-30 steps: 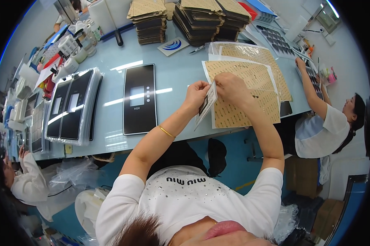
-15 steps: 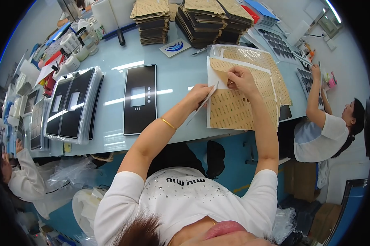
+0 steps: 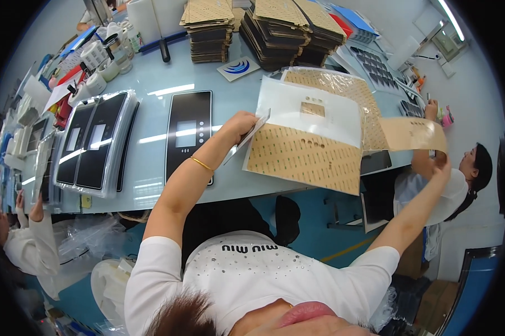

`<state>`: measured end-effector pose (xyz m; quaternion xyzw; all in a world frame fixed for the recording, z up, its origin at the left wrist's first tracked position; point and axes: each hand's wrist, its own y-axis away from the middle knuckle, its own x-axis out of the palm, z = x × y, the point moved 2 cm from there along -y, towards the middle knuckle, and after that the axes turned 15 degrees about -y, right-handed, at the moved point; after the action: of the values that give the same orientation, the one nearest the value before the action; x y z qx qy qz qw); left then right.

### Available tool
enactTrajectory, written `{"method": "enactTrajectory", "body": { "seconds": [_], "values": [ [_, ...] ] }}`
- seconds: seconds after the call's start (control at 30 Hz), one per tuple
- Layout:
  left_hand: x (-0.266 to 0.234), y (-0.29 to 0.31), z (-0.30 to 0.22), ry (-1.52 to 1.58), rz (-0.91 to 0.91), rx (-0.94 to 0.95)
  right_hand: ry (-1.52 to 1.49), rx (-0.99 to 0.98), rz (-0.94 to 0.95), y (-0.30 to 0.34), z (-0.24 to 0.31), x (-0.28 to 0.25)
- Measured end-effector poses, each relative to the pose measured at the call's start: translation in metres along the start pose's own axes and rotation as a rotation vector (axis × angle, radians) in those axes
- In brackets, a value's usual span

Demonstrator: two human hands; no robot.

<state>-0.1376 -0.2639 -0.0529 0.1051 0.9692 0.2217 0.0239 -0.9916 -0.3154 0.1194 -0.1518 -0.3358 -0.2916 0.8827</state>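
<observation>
On the pale blue table (image 3: 151, 106), left hand (image 3: 242, 124) pinches a white backing sheet (image 3: 311, 112) over the tan adhesive sheet (image 3: 305, 159); right hand (image 3: 440, 162) grips a peeled tan liner (image 3: 412, 134) held aside. Peeling looks finished; discarding the liner seems to be next.

I'm seeing a black touch panel with a pale rectangular screen (image 3: 188, 134) lying flat on the blue table. Left of it, two more black panels with pale screens are lying in a clear plastic wrapper (image 3: 95, 144). A small white card with a blue swirl label (image 3: 238, 68) is sitting near the cardboard stacks.
</observation>
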Motion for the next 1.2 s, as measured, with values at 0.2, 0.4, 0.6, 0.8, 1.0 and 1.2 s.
{"method": "enactTrajectory", "body": {
  "seconds": [0.2, 0.4, 0.6, 0.8, 1.0, 1.2],
  "values": [
    [0.037, -0.003, -0.020, 0.186, -0.160, -0.051, -0.095, -0.170, 0.084, 0.079, -0.033, 0.093],
    [0.063, -0.025, -0.010, 0.047, -0.235, 0.033, -0.079, -0.312, 0.334, 0.243, -0.087, 0.225],
    [0.077, 0.126, -0.081, -0.368, -0.387, 0.864, -0.297, -0.534, 0.325, 0.421, -0.193, 0.282],
    [0.062, 0.204, -0.083, -0.930, -0.947, 1.378, -0.416, -0.286, 0.654, 0.562, -0.288, 0.328],
    [-0.022, 0.270, -0.056, -0.875, -1.071, 1.094, -0.686, 0.423, 1.338, 0.593, -0.301, 0.377],
    [-0.066, 0.322, -0.016, -0.347, -0.879, 0.923, -0.193, 0.322, 1.284, 0.618, -0.347, 0.387]
  ]
}}
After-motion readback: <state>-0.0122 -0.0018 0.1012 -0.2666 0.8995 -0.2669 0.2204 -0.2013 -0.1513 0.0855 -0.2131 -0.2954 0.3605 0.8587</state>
